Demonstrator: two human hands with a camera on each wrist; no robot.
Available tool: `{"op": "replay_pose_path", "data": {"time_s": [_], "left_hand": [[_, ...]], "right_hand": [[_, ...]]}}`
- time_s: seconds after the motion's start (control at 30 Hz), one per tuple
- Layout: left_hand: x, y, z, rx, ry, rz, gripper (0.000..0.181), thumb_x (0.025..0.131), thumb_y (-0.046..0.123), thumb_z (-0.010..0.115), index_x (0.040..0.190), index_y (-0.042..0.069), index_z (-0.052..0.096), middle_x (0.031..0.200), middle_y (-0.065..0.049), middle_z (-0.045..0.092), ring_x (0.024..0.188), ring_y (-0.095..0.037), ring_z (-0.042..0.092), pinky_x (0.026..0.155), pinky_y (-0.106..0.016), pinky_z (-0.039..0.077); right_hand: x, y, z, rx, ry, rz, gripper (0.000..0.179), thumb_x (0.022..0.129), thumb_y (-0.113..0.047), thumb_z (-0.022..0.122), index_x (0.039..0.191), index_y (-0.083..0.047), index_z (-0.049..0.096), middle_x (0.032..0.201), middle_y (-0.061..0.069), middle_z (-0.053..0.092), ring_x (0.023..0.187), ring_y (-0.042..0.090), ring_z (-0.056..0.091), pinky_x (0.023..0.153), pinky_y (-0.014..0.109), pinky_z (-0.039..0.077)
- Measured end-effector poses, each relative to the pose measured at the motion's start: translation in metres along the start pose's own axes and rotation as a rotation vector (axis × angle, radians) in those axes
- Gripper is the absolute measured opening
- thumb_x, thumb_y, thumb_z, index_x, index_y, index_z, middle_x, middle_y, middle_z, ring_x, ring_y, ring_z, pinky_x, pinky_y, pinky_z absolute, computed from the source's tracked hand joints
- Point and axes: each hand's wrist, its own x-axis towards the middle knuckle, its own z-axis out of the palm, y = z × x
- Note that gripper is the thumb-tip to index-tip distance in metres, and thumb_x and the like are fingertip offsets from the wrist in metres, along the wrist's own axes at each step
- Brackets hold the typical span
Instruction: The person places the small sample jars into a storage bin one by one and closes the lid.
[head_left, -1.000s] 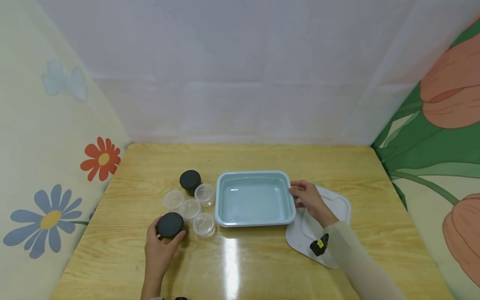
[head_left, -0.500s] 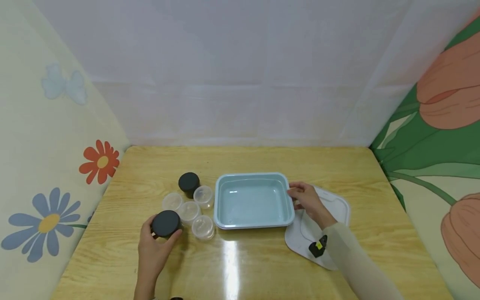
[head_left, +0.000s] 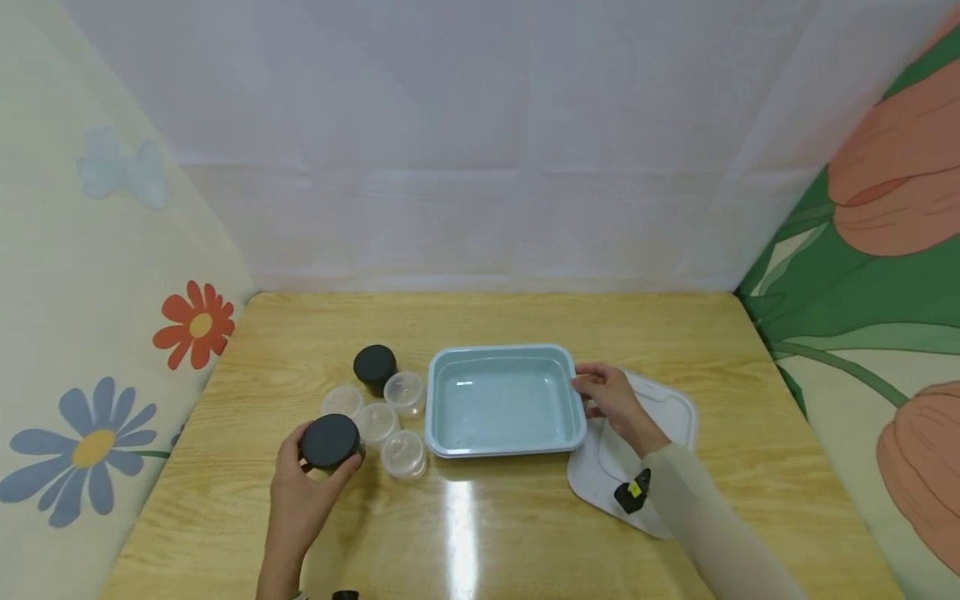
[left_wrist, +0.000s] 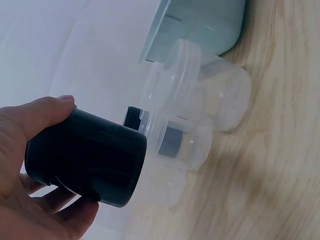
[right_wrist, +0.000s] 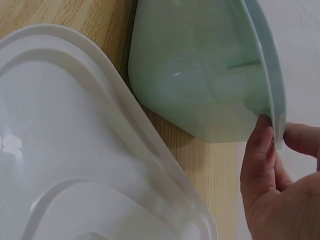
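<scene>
My left hand (head_left: pixel 303 496) grips a black round jar (head_left: pixel 331 441), thumb on one side and fingers on the other. In the left wrist view this jar (left_wrist: pixel 90 155) is tilted and held above the wooden table. Just beyond it stand several clear plastic jars (head_left: pixel 377 423) in a cluster. A second black jar (head_left: pixel 375 365) stands behind them. My right hand (head_left: pixel 617 407) pinches the right rim of a light blue plastic bin (head_left: pixel 504 408); in the right wrist view its thumb and fingers sit on both sides of the bin's rim (right_wrist: pixel 270 75).
A white lid (head_left: pixel 678 421) lies on the table right of the bin, partly under my right forearm. The wooden table (head_left: pixel 525 533) ends at a white curtain (head_left: pixel 480 208) behind. Flower-printed panels (head_left: pixel 90 333) stand at both sides.
My left hand has lifted slightly and shifted a little left with the black jar. My right hand keeps its pinch on the bin's rim. The head view has shifted slightly.
</scene>
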Motion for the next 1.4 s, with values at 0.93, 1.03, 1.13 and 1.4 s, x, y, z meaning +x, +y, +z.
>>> {"op": "replay_pose_path", "data": {"time_s": [0.93,1.03,1.13,1.4], "left_hand": [[0.027,0.036,0.011,-0.010,-0.227,0.191,0.078,0.079,0.013,0.078,0.140,-0.004,0.032,0.136,-0.026,0.042,0.123,-0.039,0.044,0.096,-0.059,0.042],[0.032,0.039,0.014,0.003,-0.245,0.224,0.078,0.078,0.013,0.078,0.140,-0.004,0.032,0.136,-0.026,0.042,0.122,-0.040,0.046,0.095,-0.058,0.044],[0.036,0.044,0.016,0.012,-0.261,0.237,0.079,0.079,0.014,0.078,0.141,-0.004,0.032,0.138,-0.028,0.040,0.123,-0.041,0.046,0.095,-0.057,0.044],[0.046,0.058,0.025,-0.009,-0.342,0.231,0.081,0.080,0.017,0.077,0.143,-0.002,0.029,0.141,-0.027,0.037,0.126,-0.041,0.044,0.098,-0.058,0.041]], "right_hand": [[0.002,0.001,0.001,0.004,0.014,0.035,0.038,0.096,-0.014,0.055,0.132,-0.004,0.050,0.105,0.007,0.062,0.080,0.012,0.059,0.061,0.026,0.053],[0.002,0.000,0.001,0.003,0.017,0.039,0.037,0.096,-0.014,0.055,0.132,-0.005,0.050,0.105,0.007,0.062,0.080,0.012,0.058,0.061,0.026,0.053],[0.002,0.001,0.001,0.001,0.018,0.032,0.038,0.096,-0.013,0.055,0.132,-0.004,0.049,0.103,0.006,0.062,0.079,0.011,0.058,0.060,0.025,0.053],[0.003,0.002,0.003,0.003,0.035,0.033,0.038,0.095,-0.013,0.056,0.132,-0.003,0.051,0.100,0.005,0.064,0.077,0.010,0.059,0.060,0.025,0.053]]}}
